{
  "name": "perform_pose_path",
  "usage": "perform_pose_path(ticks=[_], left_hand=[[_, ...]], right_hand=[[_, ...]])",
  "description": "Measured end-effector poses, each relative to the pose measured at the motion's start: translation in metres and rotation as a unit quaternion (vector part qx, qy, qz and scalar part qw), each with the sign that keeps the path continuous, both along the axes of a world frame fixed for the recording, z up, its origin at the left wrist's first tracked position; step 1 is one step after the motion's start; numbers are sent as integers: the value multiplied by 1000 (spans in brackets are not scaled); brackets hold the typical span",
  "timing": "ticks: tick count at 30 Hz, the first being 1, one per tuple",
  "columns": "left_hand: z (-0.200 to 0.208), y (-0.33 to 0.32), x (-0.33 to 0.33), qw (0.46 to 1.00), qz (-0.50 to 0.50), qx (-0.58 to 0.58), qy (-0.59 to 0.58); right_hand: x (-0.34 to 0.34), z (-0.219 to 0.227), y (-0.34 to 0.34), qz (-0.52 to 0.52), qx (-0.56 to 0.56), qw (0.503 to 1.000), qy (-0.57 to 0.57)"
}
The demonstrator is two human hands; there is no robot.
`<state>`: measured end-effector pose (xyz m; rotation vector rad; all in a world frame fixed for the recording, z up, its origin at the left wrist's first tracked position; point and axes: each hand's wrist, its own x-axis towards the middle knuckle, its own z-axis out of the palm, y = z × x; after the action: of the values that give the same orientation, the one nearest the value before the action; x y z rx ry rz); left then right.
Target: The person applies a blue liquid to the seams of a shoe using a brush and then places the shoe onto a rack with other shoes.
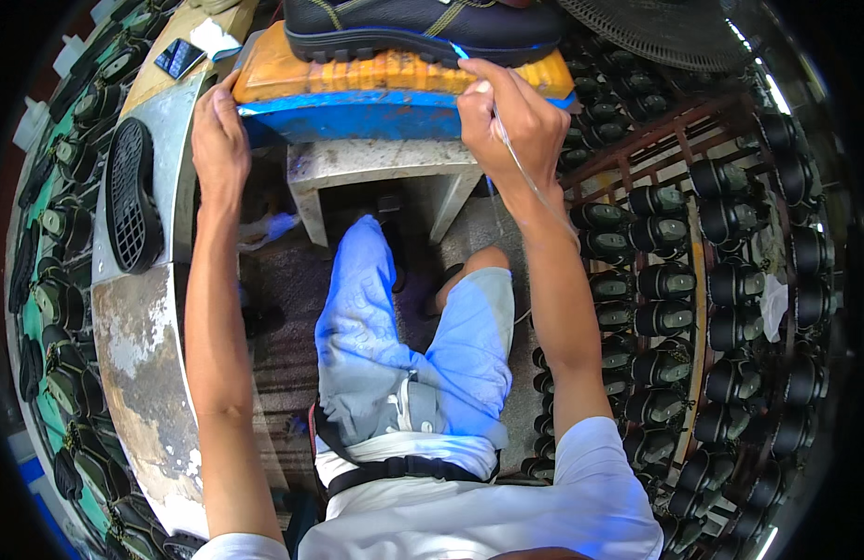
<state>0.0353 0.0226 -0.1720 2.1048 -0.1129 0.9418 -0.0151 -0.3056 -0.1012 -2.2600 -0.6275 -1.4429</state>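
Observation:
A black work shoe with yellow stitching and a thick lugged sole lies across a worn orange pad on a blue base. My right hand pinches a thin pen-like tool, its bluish-white tip against the seam where sole meets upper. A thin pale cord runs from under those fingers along my wrist. At the pad's left end, my left hand grips the corner, its fingertips partly hidden behind the edge.
A white stool supports the base. To the left, a worn bench holds a loose black sole, a phone and white paper. Racks of black shoes line both sides. A large fan stands at upper right.

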Motion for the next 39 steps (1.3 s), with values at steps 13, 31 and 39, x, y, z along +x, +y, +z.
perform_pose_path(ticks=[13,31,39], left_hand=[[-4,24,89,970,-127,-162,126],[23,-107,-164,985,-173,-22,-15],[160,-90,39,956,-205,209,30]], right_hand=[[-55,50,-51,-10,5,997,79],[-47,12,12,85,144,953,251],[12,6,-9,-45,147,948,280]])
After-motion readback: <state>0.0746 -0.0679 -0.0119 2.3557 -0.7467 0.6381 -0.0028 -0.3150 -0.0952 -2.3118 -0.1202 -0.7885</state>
